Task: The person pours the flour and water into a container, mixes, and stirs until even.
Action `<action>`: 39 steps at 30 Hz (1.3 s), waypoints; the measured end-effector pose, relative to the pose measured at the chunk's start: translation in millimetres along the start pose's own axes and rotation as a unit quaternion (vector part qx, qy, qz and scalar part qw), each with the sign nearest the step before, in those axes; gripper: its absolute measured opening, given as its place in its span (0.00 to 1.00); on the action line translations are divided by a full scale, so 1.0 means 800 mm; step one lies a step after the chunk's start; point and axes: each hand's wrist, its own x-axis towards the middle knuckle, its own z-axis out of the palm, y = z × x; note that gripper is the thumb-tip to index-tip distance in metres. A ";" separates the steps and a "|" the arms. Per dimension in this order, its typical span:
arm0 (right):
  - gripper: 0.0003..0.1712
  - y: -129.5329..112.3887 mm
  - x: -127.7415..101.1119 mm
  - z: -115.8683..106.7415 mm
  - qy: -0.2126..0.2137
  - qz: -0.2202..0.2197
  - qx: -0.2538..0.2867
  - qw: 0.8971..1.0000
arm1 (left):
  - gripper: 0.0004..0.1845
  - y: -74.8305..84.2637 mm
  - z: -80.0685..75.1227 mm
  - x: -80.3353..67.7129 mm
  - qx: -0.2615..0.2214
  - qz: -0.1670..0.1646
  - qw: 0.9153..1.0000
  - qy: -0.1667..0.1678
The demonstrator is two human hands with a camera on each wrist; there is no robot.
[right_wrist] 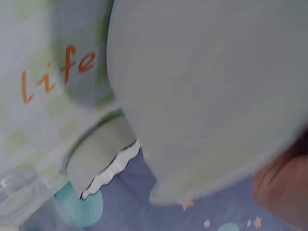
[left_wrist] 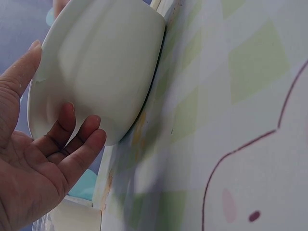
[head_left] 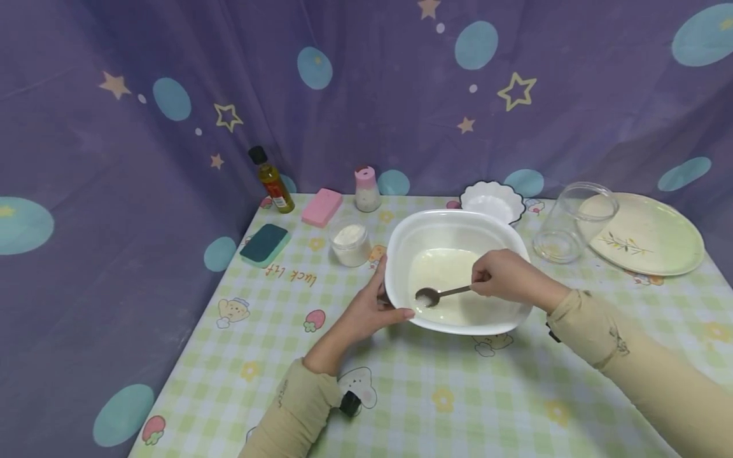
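Note:
A large white bowl point(head_left: 401, 254) with a shallow pool of milky liquid stands mid-table. My left hand point(head_left: 385, 304) grips its left rim, thumb over the edge. In the left wrist view the fingers point(left_wrist: 79, 142) lie against the bowl's outer wall point(left_wrist: 106, 62). My right hand point(head_left: 480, 283) reaches over the bowl from the right and pinches the handle of a metal spoon point(head_left: 438, 294). The spoon's bowl carries something white just above the liquid. The right wrist view is blurred, showing the bowl's underside point(right_wrist: 207, 86) and a bit of the right hand point(right_wrist: 284, 187).
Along the back stand an oil bottle point(head_left: 272, 180), a pink sponge point(head_left: 322, 207), a pink-lidded shaker point(head_left: 366, 189) and a scalloped white dish point(head_left: 492, 202). A green sponge point(head_left: 265, 244) and a powder jar point(head_left: 350, 243) sit left of the bowl. A glass jar point(head_left: 575, 222) lies beside a plate point(head_left: 647, 234).

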 end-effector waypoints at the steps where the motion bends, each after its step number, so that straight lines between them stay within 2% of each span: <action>1: 0.09 0.000 0.003 0.003 0.009 0.000 -0.004 1.000 | 0.63 0.000 0.000 0.000 0.000 0.000 1.000 0.000; 10: 0.11 0.008 0.020 0.008 0.113 0.027 -0.050 0.992 | 0.62 0.000 0.000 0.000 0.001 -0.003 1.000 -0.002; 15: 0.10 0.018 0.016 -0.001 0.136 0.040 -0.073 0.987 | 0.62 0.000 0.001 0.000 0.002 -0.003 1.000 -0.004; 20: 0.08 0.023 0.006 -0.012 0.120 0.052 -0.076 0.988 | 0.62 0.000 0.000 0.000 -0.001 -0.004 1.000 -0.003; 27: 0.06 0.026 -0.009 -0.021 0.069 0.066 -0.066 0.993 | 0.62 0.001 0.000 0.000 -0.003 -0.006 1.000 -0.001; 38: 0.07 0.010 -0.024 -0.021 -0.001 0.018 -0.019 1.000 | 0.62 0.004 0.000 -0.001 -0.004 -0.008 1.000 0.000; 39: 0.08 0.008 -0.024 -0.020 -0.008 0.013 -0.017 1.000 | 0.63 -0.001 0.000 0.000 -0.002 -0.007 1.000 0.003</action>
